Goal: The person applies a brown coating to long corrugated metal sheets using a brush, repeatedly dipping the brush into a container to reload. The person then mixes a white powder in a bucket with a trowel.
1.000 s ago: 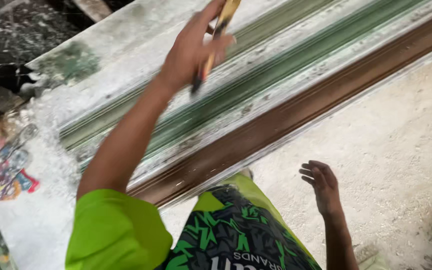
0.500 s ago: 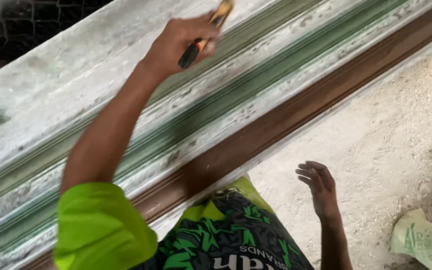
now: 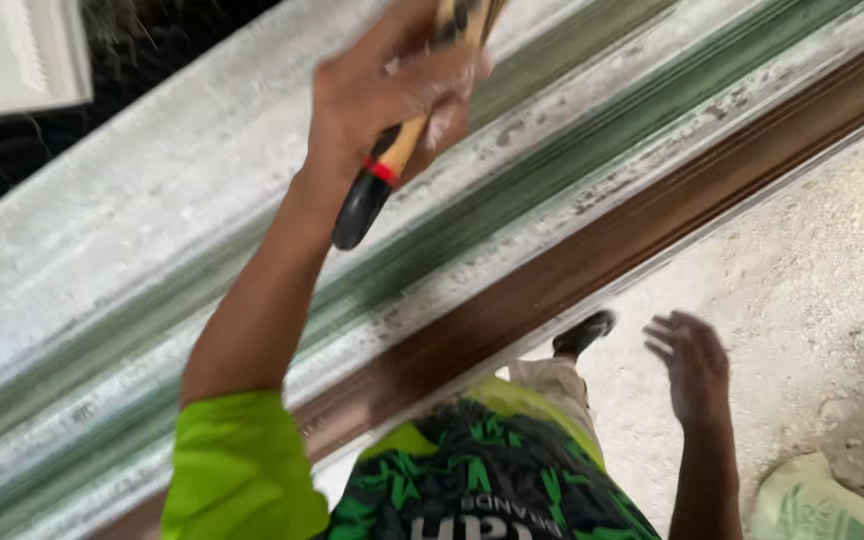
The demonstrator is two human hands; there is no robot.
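Against the long moulded frame (image 3: pixel 572 190), upper centre of the head view: left hand (image 3: pixel 382 110), raised, fingers clenched around a tool handle.
Item: tool (image 3: pixel 384 172), wooden handle with a red band and black butt end; the butt hangs below the fist, the working end runs past the top edge and cannot be made out.
Item: frame, set diagonally, with pale dusty ridges, green-tinted grooves and a dark brown strip along its lower edge.
Item: right hand (image 3: pixel 694 365), low at right, fingers spread and slack, grasping nothing, above the pale gritty floor (image 3: pixel 802 270).
Item: lime-green sleeve (image 3: pixel 237 470) on the left arm; green-and-black patterned shirt (image 3: pixel 482 485) below.
Item: dark shoe (image 3: pixel 584 332), just beside the brown strip.
Item: pale green sack (image 3: pixel 817 505), bottom right corner, on the floor.
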